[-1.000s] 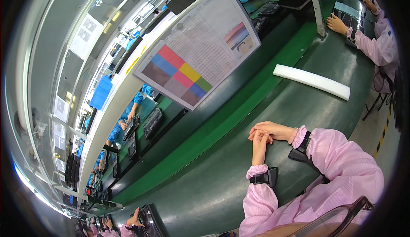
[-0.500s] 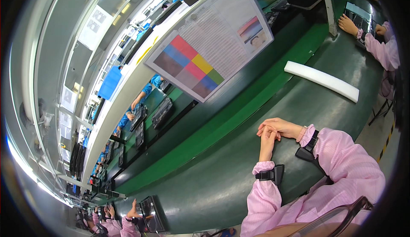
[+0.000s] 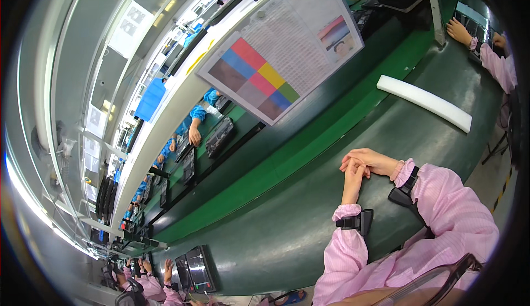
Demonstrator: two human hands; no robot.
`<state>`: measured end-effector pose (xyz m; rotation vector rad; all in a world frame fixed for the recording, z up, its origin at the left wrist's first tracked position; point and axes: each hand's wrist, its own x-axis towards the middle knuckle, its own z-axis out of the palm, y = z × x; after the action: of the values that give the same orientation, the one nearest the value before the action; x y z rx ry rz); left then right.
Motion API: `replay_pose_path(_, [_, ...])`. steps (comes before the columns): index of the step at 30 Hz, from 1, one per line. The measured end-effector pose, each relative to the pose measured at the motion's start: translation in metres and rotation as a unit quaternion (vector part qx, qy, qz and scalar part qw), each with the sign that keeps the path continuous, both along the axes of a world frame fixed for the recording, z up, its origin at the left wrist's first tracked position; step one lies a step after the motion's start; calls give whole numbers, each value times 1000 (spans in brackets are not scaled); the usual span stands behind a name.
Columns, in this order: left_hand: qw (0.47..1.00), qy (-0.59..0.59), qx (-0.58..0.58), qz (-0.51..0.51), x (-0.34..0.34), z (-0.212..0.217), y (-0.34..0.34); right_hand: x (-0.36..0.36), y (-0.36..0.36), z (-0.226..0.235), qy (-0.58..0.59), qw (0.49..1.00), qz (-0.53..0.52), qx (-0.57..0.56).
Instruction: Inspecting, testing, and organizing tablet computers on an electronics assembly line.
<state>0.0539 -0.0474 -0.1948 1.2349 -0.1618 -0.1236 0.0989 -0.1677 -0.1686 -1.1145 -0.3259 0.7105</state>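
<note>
My left hand [image 3: 352, 180] and my right hand [image 3: 372, 161] rest together on the dark green worktop [image 3: 265, 234], fingers touching each other and holding nothing. Both arms wear pink sleeves with a black strap and small black unit at each wrist [image 3: 359, 221]. The nearest object is a long white foam bar [image 3: 424, 102] lying on the worktop beyond my right hand.
A sheet with coloured squares and a table [image 3: 281, 52] hangs above the green conveyor strip [image 3: 309, 151]. Another person's hands [image 3: 458, 30] work on a dark device at the upper right. Black devices [image 3: 194, 267] lie at the lower left near more people in pink.
The view has swung slightly, so my hands sit a little lower and farther right in the picture. They stay together on the worktop.
</note>
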Motion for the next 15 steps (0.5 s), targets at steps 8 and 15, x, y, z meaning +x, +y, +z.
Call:
replay_pose_path(8, [1000, 7, 18, -2, 1, -2, 0, -1, 0, 1, 1, 1000, 12, 16])
replay_pose_path(15, [1000, -10, -6, -1, 1, -5, 0, 4, 6, -9, -3, 998, -38, 45])
